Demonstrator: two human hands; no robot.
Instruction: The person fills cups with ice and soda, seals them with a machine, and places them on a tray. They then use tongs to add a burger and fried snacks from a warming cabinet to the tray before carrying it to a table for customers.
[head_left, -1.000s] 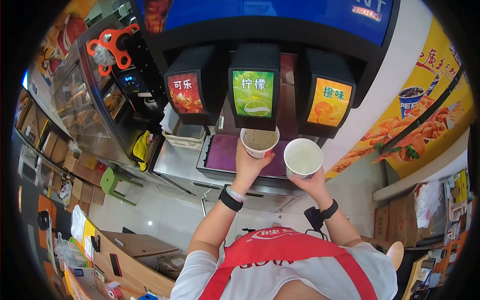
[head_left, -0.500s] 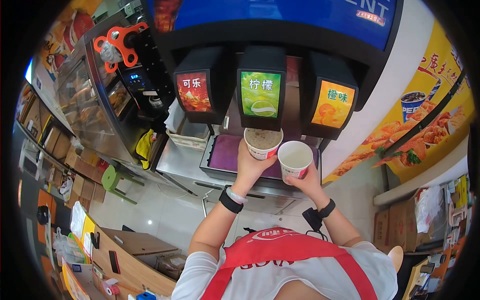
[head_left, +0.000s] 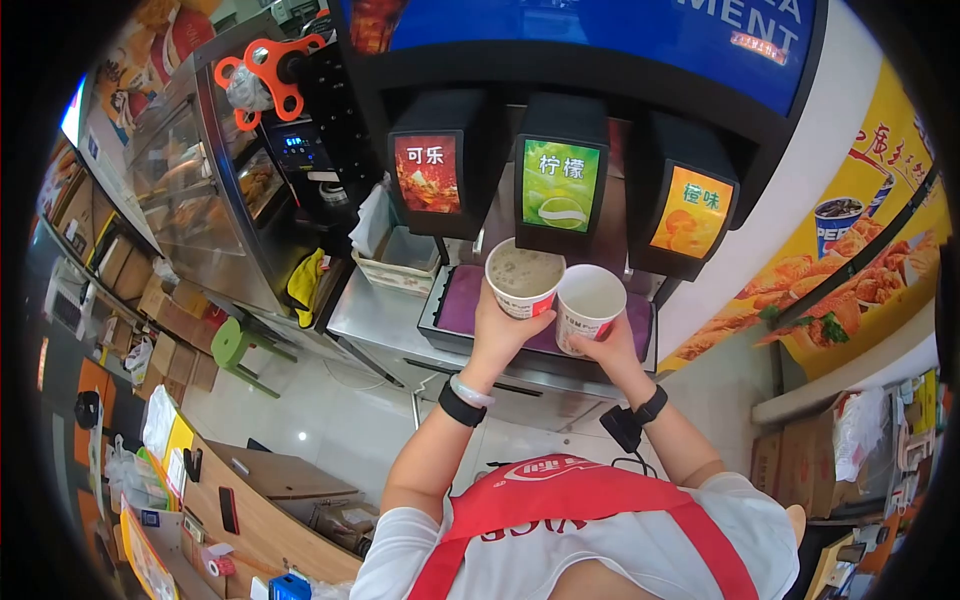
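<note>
My left hand [head_left: 502, 325] is wrapped round a paper cup [head_left: 523, 282] filled near its rim with a foamy brownish drink. Beside it, my right hand [head_left: 610, 348] grips a second paper cup [head_left: 590, 303], pale inside, with no drink visible in it. Both cups are upright or slightly tilted, close together over the purple drip tray cloth [head_left: 462, 300]. Just above them is the green-labelled dispenser head [head_left: 560, 185], between a red-labelled head [head_left: 428, 175] and an orange-labelled head [head_left: 690, 210].
A white bin [head_left: 400, 268] with papers stands left of the drip tray on the steel counter [head_left: 370, 315]. Farther left are a yellow cloth [head_left: 306, 287], a glass food cabinet [head_left: 195, 190] and a green stool [head_left: 240, 350]. A wooden desk [head_left: 260, 520] lies at lower left.
The left cup has come out from under the green-labelled dispenser head and shifted left relative to it. The right cup stays close beside it. The camera view has turned slightly left.
</note>
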